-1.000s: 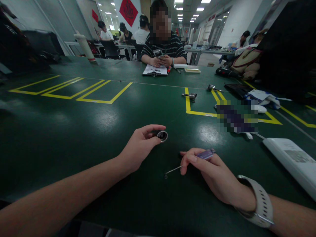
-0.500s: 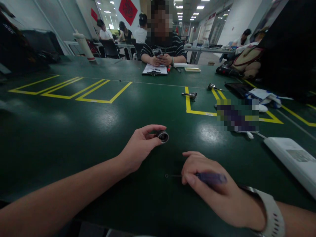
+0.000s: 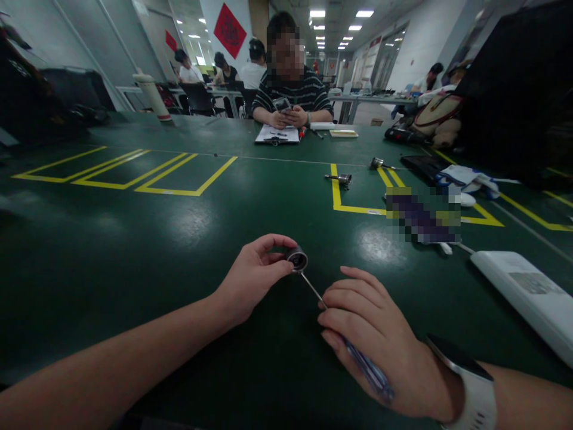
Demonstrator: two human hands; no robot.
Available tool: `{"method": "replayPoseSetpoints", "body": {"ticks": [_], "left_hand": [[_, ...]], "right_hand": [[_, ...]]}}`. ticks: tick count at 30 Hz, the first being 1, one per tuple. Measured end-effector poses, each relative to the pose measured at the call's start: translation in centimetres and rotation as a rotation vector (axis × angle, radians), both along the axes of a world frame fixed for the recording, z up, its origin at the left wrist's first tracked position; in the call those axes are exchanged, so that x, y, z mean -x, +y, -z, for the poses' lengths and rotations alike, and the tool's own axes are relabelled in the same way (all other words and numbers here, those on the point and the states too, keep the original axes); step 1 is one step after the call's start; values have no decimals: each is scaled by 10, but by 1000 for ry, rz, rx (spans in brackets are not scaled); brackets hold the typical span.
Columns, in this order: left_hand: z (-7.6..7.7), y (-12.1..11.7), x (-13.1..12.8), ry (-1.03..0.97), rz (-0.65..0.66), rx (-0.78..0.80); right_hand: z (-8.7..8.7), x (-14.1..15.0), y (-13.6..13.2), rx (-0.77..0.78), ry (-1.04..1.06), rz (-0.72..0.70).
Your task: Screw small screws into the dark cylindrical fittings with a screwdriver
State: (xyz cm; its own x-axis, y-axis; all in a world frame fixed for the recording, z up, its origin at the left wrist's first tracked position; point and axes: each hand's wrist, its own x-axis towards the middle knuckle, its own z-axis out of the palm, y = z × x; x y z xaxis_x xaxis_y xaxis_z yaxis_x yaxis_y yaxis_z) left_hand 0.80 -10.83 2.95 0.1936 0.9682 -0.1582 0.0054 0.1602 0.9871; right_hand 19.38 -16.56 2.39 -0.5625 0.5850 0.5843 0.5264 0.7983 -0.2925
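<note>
Between its thumb and fingers, my left hand (image 3: 257,272) grips a small round metal cup-shaped part (image 3: 296,259), its open end facing me. My right hand (image 3: 373,325) is closed around a screwdriver (image 3: 367,370) with a clear purple handle and a thin metal shaft. The shaft points up and left, and its tip meets the lower rim of the metal part or lies just in front of it; I cannot tell which. Some of the handle is hidden under my right fingers.
Two metal parts with shafts (image 3: 341,178) (image 3: 379,163) lie by the yellow tape. A white box-like device (image 3: 514,280) with a cable is at the right, near a blurred-out object (image 3: 421,218). Across the green table (image 3: 147,251), a person (image 3: 290,98) holds a phone behind a clipboard (image 3: 277,135).
My right hand has turned the screwdriver from pointing left at the tabletop to pointing up at the metal part. The small ring near its tip earlier no longer shows on the table.
</note>
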Motion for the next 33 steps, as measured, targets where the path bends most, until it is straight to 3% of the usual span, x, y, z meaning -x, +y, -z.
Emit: {"method": "replayPoseSetpoints", "body": {"ticks": [18, 25, 33], "left_hand": [[0, -9, -4, 89, 99, -127], [5, -11, -6, 134, 84, -243], [6, -10, -6, 127, 72, -232]], "right_hand": [[3, 1, 2, 0, -19, 23], [2, 1, 1, -8, -23, 10], [1, 0, 1, 5, 47, -13]]}}
